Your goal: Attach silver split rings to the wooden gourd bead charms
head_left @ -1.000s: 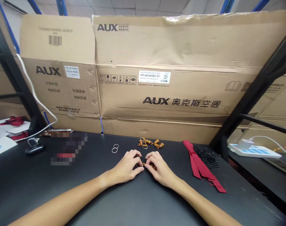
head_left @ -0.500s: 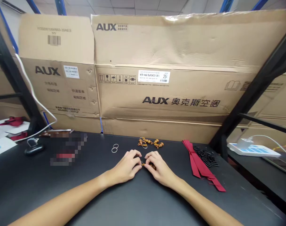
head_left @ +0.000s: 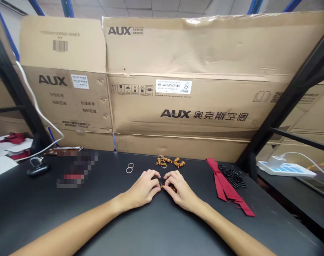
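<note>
One cam only, head-worn, looking fwd and down over the black table (head_left: pixel 151 231). It sits close in: both forearms run up from the bottom edge. The left hand (head_left: pixel 142 190) and right hand (head_left: pixel 182 192) meet approx. mid-frame, a bit below mid-height, fingertips pinched on a small bead string (head_left: pixel 172 188). Beyond the grip, cardboard boxes (head_left: pixel 194 71) fill the top half, facing the cam square-on. A shelf post (head_left: pixel 284 106) slants well right of the grip. The wide lens bends the edges.
</note>
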`<state>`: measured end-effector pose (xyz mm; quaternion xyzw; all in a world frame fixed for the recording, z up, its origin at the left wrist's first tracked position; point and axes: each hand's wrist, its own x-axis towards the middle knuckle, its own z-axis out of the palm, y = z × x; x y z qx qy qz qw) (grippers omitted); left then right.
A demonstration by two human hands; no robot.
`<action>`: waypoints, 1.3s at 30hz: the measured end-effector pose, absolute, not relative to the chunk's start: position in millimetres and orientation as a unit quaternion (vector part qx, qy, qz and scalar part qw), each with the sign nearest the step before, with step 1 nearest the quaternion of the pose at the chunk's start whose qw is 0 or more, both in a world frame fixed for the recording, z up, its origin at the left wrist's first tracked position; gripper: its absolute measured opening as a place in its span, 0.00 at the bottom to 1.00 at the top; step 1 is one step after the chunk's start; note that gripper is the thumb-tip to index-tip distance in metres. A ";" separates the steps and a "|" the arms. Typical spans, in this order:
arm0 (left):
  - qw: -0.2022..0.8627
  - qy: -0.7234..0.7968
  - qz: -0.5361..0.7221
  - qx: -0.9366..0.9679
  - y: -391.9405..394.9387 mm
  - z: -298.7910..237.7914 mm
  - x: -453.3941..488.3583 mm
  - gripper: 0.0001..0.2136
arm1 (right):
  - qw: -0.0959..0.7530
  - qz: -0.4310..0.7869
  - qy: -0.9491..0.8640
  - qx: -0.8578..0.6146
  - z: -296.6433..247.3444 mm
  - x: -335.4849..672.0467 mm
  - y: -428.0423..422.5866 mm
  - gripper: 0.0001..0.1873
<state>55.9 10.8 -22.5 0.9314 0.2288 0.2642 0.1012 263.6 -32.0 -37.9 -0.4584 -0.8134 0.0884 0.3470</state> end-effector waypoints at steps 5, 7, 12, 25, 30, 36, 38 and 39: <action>0.101 0.225 0.266 0.932 11.5 -23.1 56.3 0.05 | 0.349 0.044 -0.795 -0.495 -41.4 264.8 -28.1 0.07; 0.097 0.228 0.266 0.931 10.9 -23.2 56.7 0.03 | 0.350 0.049 -0.799 -0.486 -40.6 264.8 -28.7 0.07; 0.089 0.227 0.263 0.934 10.3 -23.4 56.7 0.05 | 0.348 0.073 -0.817 -0.454 -36.5 263.9 -32.0 0.05; 0.072 0.275 0.273 0.919 10.9 -24.3 57.5 0.02 | 0.358 -0.060 -0.772 -0.521 -38.6 267.2 -27.4 0.05; 0.052 0.285 0.266 0.919 9.3 -23.7 57.7 0.07 | 0.299 -0.057 -0.788 -0.535 -33.2 265.6 -33.0 0.21; 0.023 0.322 0.242 0.915 13.7 -27.6 56.0 0.12 | 0.243 -0.058 -0.797 -0.550 -36.1 265.9 -31.7 0.11; 0.019 0.347 0.222 0.911 17.5 -30.5 54.6 0.19 | 0.238 -0.055 -0.794 -0.557 -36.6 268.2 -30.0 0.14; 0.020 0.354 0.212 0.911 19.4 -31.8 53.8 0.21 | 0.236 -0.046 -0.793 -0.559 -37.2 269.5 -29.1 0.15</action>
